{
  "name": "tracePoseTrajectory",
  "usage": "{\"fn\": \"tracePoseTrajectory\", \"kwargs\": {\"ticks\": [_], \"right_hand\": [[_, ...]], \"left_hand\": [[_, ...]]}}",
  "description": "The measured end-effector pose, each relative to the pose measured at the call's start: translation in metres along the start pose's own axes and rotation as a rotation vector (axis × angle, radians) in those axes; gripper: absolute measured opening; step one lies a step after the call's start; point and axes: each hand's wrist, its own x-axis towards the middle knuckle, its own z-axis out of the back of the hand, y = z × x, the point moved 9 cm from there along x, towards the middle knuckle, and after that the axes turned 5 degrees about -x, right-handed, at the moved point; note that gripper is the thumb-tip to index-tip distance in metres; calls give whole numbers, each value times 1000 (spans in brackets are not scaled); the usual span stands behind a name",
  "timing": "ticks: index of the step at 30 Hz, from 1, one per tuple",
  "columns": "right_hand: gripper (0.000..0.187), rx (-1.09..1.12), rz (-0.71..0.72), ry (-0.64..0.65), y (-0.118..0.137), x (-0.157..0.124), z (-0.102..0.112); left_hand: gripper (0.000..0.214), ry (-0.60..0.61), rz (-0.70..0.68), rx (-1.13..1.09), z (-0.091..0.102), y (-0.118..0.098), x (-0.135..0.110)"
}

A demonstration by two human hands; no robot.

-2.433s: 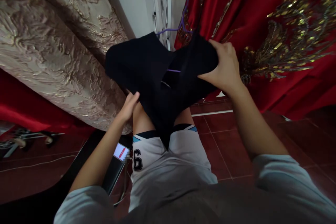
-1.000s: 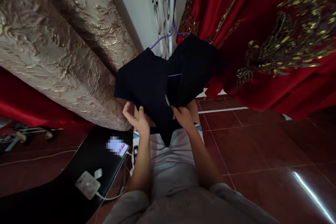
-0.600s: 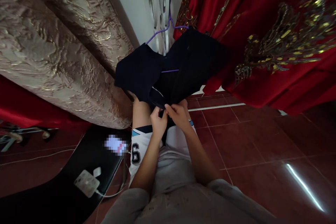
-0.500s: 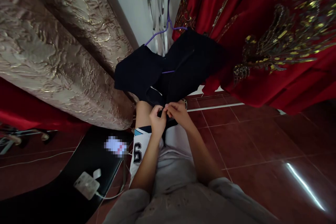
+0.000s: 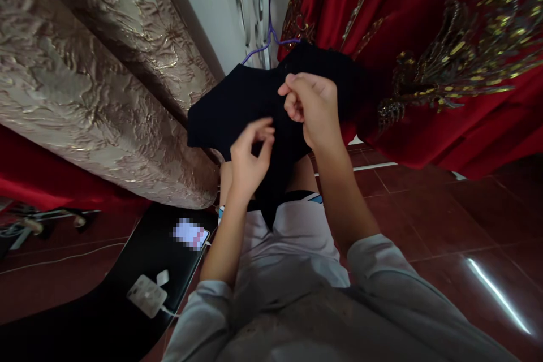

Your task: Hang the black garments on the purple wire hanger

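Observation:
A dark navy sleeveless garment (image 5: 237, 96), perhaps a vest, hangs from a purple hanger (image 5: 268, 45) in front of me. Over its lower front is my left hand (image 5: 250, 155), its thumb and forefinger curled round into a loop and its fingertips slightly blurred. My right hand (image 5: 316, 104) is higher up, near the garment's neckline, with the fingers folded in against the thumb. Whether either hand has cloth or some small thing between its fingertips, I cannot make out. The garment's lower part hangs down between my legs.
Red cloth with gold sequins (image 5: 449, 68) hangs at the right, a cream brocade curtain (image 5: 106, 79) at the left. A black bench (image 5: 106, 300) beside me bears a lit phone (image 5: 190, 235) and a white charging device (image 5: 147, 296). A white metal stand (image 5: 254, 5) rises behind the hanger.
Both hands have come up from the garment's lower edge and moved apart, the right one higher. The garment's front, which gaped before, now lies closed over the hanger's lower bar.

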Motion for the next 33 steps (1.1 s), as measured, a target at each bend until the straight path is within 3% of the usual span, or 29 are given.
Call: {"fn": "tracePoseTrajectory", "kwargs": {"ticks": [2, 4, 8, 11, 13, 16, 19, 21, 22, 23, 24, 25, 26, 28, 31, 33], "right_hand": [[37, -18, 22, 30, 7, 3, -2], [36, -53, 25, 53, 12, 7, -5], [38, -74, 96, 38, 27, 12, -2], [35, -108, 133, 82, 34, 13, -6], [34, -131, 150, 93, 35, 15, -8], [33, -213, 145, 83, 19, 16, -9], [34, -343, 68, 121, -20, 2, -14], [33, -400, 10, 175, -49, -16, -23], [32, -411, -20, 205, -62, -27, -28], [31, -403, -50, 228, -74, -37, -32], [30, -376, -80, 243, -84, -48, -36], [29, -329, -110, 244, -92, -57, -38], [28, -263, -140, 227, -99, -64, -38], [22, -97, -191, 105, -113, -75, -23], [15, 121, -235, -364, -139, -93, 43], [16, 201, -292, -699, -160, -114, 95]], "left_hand": [[46, -85, -64, -69, 1, -38, 26], [45, -64, -65, -90, -7, -58, 50], [35, 53, -64, -24, -15, -65, 77], [15, 127, -150, 86, -16, -69, 79], [14, 102, -220, 127, -13, -77, 76], [18, -37, -302, 111, 4, -91, 73], [21, -260, -421, 88, 50, -93, 75], [16, -473, -456, 62, 99, -75, 75], [14, -613, -411, 20, 126, -55, 73], [11, -733, -288, -59, 149, -25, 70], [18, -826, -68, -178, 165, 15, 65], [24, -797, 218, -294, 164, 61, 59], [28, -765, 352, -330, 158, 90, 49], [28, -696, 460, -358, 139, 130, 26], [22, -542, 526, -404, 91, 157, -4], [21, -338, 497, -381, 53, 150, -8]]}}
